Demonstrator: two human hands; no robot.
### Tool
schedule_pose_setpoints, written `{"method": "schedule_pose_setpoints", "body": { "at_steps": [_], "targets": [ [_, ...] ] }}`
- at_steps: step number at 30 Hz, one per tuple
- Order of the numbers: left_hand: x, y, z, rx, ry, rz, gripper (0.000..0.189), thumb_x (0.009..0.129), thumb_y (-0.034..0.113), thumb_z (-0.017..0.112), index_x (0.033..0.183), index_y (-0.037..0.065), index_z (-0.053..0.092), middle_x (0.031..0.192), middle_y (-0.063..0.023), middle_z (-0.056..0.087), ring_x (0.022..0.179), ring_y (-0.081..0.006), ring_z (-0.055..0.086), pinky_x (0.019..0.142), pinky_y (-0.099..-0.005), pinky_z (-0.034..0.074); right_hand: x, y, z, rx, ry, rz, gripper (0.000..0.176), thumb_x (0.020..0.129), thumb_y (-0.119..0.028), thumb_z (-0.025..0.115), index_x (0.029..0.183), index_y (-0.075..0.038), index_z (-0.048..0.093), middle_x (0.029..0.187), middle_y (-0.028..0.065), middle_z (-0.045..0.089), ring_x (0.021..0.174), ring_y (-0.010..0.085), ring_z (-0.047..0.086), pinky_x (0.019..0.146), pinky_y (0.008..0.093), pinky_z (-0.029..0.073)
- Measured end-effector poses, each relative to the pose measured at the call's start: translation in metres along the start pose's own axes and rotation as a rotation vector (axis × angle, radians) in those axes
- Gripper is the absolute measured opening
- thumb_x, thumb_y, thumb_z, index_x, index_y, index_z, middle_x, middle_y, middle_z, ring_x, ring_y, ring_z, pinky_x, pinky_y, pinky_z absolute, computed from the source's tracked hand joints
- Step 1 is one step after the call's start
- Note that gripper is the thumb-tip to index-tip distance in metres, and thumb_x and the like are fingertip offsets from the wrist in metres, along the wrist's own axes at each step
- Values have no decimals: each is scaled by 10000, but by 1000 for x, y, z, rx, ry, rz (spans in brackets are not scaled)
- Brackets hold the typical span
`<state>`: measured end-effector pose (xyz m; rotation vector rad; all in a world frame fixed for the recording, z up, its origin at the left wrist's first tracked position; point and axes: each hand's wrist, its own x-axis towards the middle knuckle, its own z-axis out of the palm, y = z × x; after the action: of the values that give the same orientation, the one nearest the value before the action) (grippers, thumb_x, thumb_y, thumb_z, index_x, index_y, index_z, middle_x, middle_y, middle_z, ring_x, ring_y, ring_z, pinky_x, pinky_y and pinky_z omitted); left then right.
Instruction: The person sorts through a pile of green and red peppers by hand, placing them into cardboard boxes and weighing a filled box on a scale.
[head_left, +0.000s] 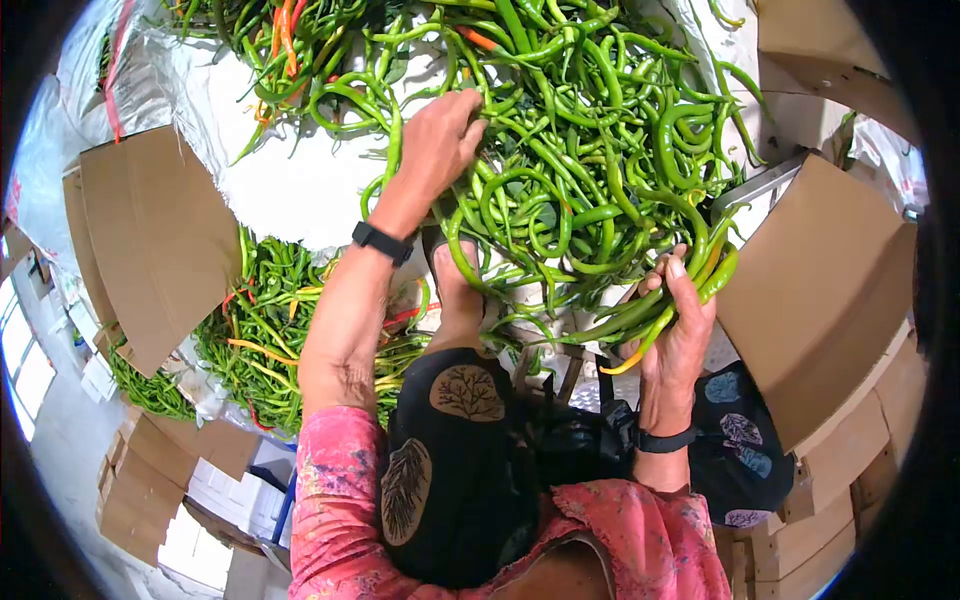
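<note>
In the head view my right hand (675, 318) is wrapped round a small bunch of long green chili peppers (718, 272); one with a yellow-orange tip sticks out below the palm. My left hand (437, 142) reaches over the left side of a large loose pile of green chili peppers (590, 130). Its fingers are curled in among the peppers, and the fingertips are partly hidden, so I cannot make out what they hold. A long curved green pepper (394, 135) lies just left of that hand.
White sheeting (275, 185) lies under the peppers, with a few red ones (288, 40) at the top. A second pepper heap (255, 325) fills the lower left. An open cardboard box (820, 290) stands at right, and a cardboard flap (155, 240) at left.
</note>
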<state>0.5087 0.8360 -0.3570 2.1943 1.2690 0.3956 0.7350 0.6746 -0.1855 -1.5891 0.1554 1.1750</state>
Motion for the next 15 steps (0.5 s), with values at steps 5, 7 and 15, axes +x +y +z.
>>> {"method": "schedule_pose_setpoints", "body": {
  "at_steps": [5,7,15],
  "targets": [
    [-5,51,-91,-819,329,-296,225,936,117,586,1133,16,550,965,-107,658,883,-193,671,792,-305,537,0,-2,3,18,13,-63,258,889,-93,647,1107,-29,527,859,51,573,726,134,557,636,250,464],
    [-12,31,-107,-931,253,-427,259,943,161,565,1153,11,545,957,-94,636,758,-166,616,703,-282,512,-1,1,1,3,-7,-71,249,893,-91,641,1106,-25,530,858,49,576,726,131,556,637,245,461],
    [-22,-9,-1,59,42,-63,139,821,126,600,937,53,626,798,-189,657,706,-349,657,630,-437,519,-2,5,3,-15,-20,-47,246,896,-100,641,1105,-26,534,852,49,576,725,131,555,632,243,462]
  ]
}}
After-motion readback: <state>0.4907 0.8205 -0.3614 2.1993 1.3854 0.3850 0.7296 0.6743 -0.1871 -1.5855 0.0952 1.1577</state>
